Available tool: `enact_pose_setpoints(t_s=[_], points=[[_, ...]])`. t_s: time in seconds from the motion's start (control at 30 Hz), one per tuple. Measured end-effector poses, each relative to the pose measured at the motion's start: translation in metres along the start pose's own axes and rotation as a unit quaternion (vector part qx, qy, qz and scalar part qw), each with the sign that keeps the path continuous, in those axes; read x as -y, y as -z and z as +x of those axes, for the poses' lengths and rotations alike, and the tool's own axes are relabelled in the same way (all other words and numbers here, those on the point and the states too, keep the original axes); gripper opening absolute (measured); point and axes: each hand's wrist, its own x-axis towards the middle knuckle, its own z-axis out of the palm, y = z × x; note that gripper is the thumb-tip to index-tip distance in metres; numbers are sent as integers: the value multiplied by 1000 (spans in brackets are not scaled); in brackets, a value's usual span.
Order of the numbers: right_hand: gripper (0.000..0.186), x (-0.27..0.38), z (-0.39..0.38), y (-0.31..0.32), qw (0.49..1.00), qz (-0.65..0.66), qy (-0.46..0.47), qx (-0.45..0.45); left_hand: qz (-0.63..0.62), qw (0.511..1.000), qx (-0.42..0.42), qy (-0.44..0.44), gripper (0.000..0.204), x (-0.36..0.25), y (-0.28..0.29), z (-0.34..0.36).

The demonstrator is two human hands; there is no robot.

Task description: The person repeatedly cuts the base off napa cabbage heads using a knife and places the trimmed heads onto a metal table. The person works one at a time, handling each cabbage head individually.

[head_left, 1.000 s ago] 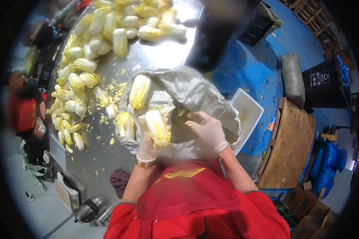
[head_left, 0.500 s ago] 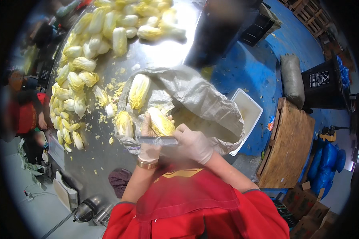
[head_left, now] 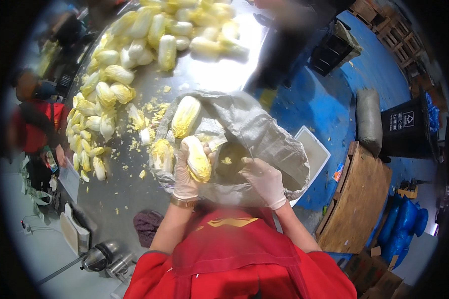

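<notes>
My gloved left hand (head_left: 186, 174) is closed around a napa cabbage (head_left: 197, 160), its white side up and its yellow leaves toward me. To its right, over the mouth of a grey woven sack (head_left: 254, 119), my gloved right hand (head_left: 263, 180) has its fingers curled; what they hold, if anything, is hidden. A small yellow leaf scrap (head_left: 226, 161) shows against the sack's inside, between my hands. Beyond my left hand lies another napa cabbage (head_left: 186, 116) on the sack's edge. A yellower cabbage (head_left: 162, 154) rests left of my hand.
Many napa cabbages (head_left: 119, 74) are heaped on the metal table (head_left: 129, 189) at the far left, with leaf scraps around. A white tub (head_left: 317, 149) stands right of the sack. A dark cloth (head_left: 147, 226) lies near me. Another person (head_left: 37, 127) is at the left.
My right hand has moved right, away from the cabbage, and the knife blade seen in front of it is out of sight. The cabbage in my left hand has tilted more upright.
</notes>
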Motion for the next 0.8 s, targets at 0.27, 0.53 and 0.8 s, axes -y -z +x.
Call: enact_pose_setpoints(t_s=[0.27, 0.53, 0.8], points=[[20, 9, -2, -18, 997, -46, 2, 64, 305, 936, -92, -148, 62, -15, -21, -12], [17, 1, -5, -31, 993, -70, 22, 88, 385, 811, -259, -355, 22, -106, 27, -20], [20, 0, 5, -31, 985, -75, -60, 140, 316, 789, -356, -388, 37, -265, 138, -74]])
